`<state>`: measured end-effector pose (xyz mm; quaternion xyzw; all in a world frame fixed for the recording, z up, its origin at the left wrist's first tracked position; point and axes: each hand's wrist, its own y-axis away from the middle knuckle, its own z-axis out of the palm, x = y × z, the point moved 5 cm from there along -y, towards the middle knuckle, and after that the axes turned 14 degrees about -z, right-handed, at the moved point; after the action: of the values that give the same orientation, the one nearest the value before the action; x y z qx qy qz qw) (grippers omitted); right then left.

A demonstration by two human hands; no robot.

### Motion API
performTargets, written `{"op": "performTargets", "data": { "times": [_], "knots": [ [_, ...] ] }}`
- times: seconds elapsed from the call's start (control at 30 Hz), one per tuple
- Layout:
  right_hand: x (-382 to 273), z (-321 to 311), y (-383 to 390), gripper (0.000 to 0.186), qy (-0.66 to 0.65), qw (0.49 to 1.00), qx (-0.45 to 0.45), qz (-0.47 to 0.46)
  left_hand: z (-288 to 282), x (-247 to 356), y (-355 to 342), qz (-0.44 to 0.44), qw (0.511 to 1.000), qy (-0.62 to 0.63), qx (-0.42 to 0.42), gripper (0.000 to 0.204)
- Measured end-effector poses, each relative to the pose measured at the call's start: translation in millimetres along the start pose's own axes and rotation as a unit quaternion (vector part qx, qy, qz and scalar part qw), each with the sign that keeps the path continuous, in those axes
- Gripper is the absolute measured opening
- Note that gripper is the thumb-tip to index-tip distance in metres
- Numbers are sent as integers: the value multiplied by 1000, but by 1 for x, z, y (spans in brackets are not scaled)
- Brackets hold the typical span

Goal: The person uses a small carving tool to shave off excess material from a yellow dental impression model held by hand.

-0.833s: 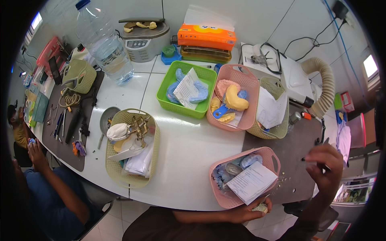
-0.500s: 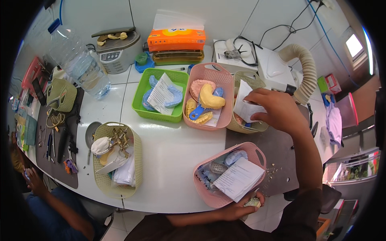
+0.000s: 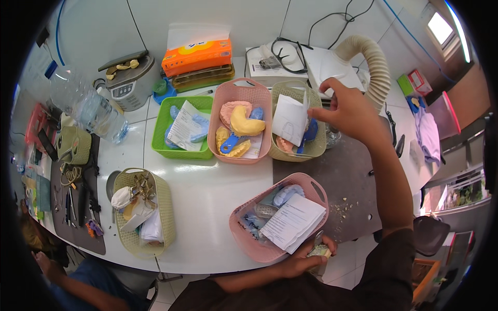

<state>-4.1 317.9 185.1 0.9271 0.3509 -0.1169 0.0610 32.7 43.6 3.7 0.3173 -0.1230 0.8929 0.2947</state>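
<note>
My right hand (image 3: 346, 110) is raised over the right edge of a khaki basket (image 3: 315, 154), thumb and fingers apart, with nothing visible between them. Its thumb is close to a folded white paper (image 3: 289, 120) standing in that basket; whether they touch I cannot tell. Under the paper lie a pinkish piece (image 3: 284, 144) and a blue piece (image 3: 312, 129). Low at the table's front edge, my left hand (image 3: 302, 263) is closed round a pale dental cast (image 3: 319, 252), partly covered by the fingers. A shiny metal bit shows above the cast.
A pink basket (image 3: 241, 252) with papers is just beyond my left hand. Another pink basket (image 3: 214, 147) holds dental casts; a green basket (image 3: 182, 154) holds blue impressions. Brass articulators (image 3: 143, 187) fill a khaki basket at left. Crumbs lie on the grey mat (image 3: 358, 181). A co-worker's hand (image 3: 45, 264) shows lower left.
My right hand has released the folded paper and drawn back up and right, fingers spreading. The paper now stands in the khaki basket. My left hand keeps its hold. The view has shifted.
</note>
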Motion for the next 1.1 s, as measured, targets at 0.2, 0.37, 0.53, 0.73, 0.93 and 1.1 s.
{"op": "performTargets", "data": {
  "times": [0.2,0.37,0.53,0.73,0.93,1.1],
  "knots": [
    [-22,34,-10,64,-63,996,-6,-70,0,1,1,-16,999,34,0,29],
    [-19,41,-21,64,-38,992,-11,-116,-1,-3,0,-39,998,54,8,33],
    [-8,-13,-17,45,-141,967,153,-147,-2,-1,-3,-27,999,42,14,33],
    [-3,-35,-14,41,-211,936,220,-174,1,5,-7,-20,998,62,9,24],
    [7,10,8,45,-139,969,149,-142,8,-5,-10,4,995,97,14,24],
    [53,4,69,45,-192,946,188,-182,4,-15,-22,13,994,111,-11,23]
  ]
}}
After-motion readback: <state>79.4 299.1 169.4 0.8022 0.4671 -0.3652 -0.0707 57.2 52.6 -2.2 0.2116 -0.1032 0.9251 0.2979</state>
